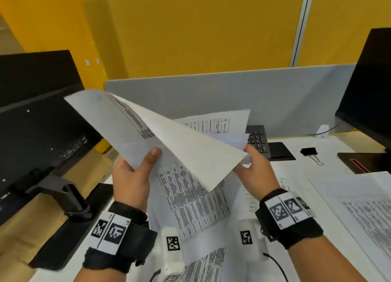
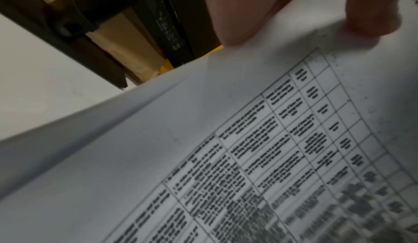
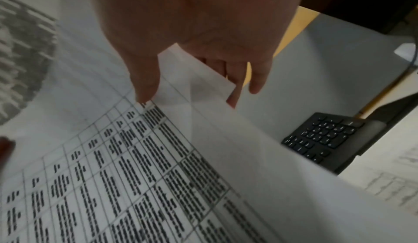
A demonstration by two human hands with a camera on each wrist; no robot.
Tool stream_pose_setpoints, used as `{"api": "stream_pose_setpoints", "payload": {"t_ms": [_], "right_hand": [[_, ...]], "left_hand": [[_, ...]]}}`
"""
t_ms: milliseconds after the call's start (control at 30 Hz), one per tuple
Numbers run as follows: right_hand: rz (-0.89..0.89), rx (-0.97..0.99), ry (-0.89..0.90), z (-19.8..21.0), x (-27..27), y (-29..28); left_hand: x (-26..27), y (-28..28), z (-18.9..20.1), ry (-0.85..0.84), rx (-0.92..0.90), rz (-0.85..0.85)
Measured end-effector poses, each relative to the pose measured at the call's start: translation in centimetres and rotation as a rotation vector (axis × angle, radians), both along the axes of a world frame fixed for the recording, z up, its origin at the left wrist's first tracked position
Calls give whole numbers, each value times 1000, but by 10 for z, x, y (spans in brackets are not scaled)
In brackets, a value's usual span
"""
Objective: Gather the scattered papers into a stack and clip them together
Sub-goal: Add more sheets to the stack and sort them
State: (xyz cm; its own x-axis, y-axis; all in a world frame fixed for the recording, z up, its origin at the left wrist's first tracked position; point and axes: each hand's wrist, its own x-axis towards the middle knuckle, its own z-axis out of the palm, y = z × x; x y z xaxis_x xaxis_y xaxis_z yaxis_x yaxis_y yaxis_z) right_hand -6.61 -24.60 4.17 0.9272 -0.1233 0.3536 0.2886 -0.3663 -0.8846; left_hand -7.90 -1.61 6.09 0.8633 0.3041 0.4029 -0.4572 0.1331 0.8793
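Head view: loose sheets (image 1: 148,133) are pinched aloft by the left hand (image 1: 131,175) and right hand (image 1: 251,167) (edges unaligned); one sheet could be dropped.

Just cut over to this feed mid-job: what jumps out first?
Both hands hold printed sheets up over the desk: the left hand pinches their near edge, thumb on top, and the right hand grips the right corner. More printed papers lie scattered on the white desk below. A black binder clip sits untouched at the right, near a keyboard.
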Motion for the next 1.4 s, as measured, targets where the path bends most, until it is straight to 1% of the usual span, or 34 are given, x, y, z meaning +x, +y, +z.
{"api": "stream_pose_setpoints", "payload": {"t_ms": [100, 167, 233, 333, 400, 467, 533, 600, 667, 800, 867, 1033, 1133, 1233, 1333, 1400], "right_hand": [[-66, 74, -126, 20, -1, 0], [-99, 45, -160, 28, -2, 1], [-86, 1, -150, 19, -5, 3], [-66, 68, -94, -7, -17, 11], [-75, 76, -127, -11, -22, 20], [-96, 73, -209, 2, -23, 27], [-127, 87, -308, 22, -23, 29], [-134, 101, -372, 34, -24, 28], [-127, 132, -349, 29, -28, 26], [-82, 158, -119, -7, -39, 27], [-51, 170, -65, -13, -38, 27], [-51, 214, -135, 5, -28, 22], [-49, 203, -101, -3, -29, 21], [-43, 208, -65, -7, -28, 24], [-34, 232, -132, 6, -25, 28], [-34, 256, -165, 8, -23, 27]], "left_hand": [[1, -3, 18, -84, 7, 21], [4, -4, 23, -112, 55, 67], [4, -6, 16, -101, 119, 87], [-1, -10, -6, -21, 208, 126], [-5, -16, -8, -24, 235, 151], [-9, -23, 5, -89, 271, 181], [-12, -28, 26, -175, 273, 215], [-15, -29, 37, -249, 281, 221], [-15, -28, 31, -237, 312, 212], [-13, -28, -5, -106, 227, 113], [-10, -31, -10, -70, 209, 91], [-3, -26, 7, -107, 197, 130], [-5, -22, -4, -50, 215, 162], [-7, -22, -11, 2, 227, 155], [-6, -24, -1, -36, 237, 136], [-7, -24, 1, -52, 211, 138]]}}
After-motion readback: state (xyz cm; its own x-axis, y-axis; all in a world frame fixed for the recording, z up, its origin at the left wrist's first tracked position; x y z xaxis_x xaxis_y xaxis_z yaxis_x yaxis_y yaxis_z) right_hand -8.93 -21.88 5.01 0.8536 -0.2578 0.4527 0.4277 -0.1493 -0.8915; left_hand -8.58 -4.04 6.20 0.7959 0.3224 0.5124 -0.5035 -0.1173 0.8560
